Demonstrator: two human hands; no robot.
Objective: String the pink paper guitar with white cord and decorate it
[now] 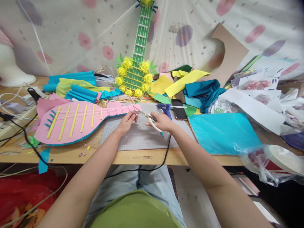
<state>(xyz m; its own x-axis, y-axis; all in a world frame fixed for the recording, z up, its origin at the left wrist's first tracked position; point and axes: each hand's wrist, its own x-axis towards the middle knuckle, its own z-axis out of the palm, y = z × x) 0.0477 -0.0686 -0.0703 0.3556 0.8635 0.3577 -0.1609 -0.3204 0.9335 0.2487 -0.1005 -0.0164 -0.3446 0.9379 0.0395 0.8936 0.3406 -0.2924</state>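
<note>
My right hand [161, 121] is closed round the white handles of a pair of scissors [154, 124], whose blades point left toward my other hand. Thumb and fingertips of my left hand [128, 123] are pinched together; a thin white string seems to be in them, though the fingers hide most of it. Left of that hand lies a pink paper pipa [68, 122] with yellow strips across its body, white strings along it and a blue edge. Its narrow neck reaches to just behind my left fingers. Under both hands is a grey cutting mat [133, 142].
A blue glue gun [165, 109] and a phone [179, 109] lie behind my right hand. A green paper instrument with yellow flowers [140, 63] leans at the back. Blue sheets [223, 133] lie right; a power strip [14, 122] and black cable stand left.
</note>
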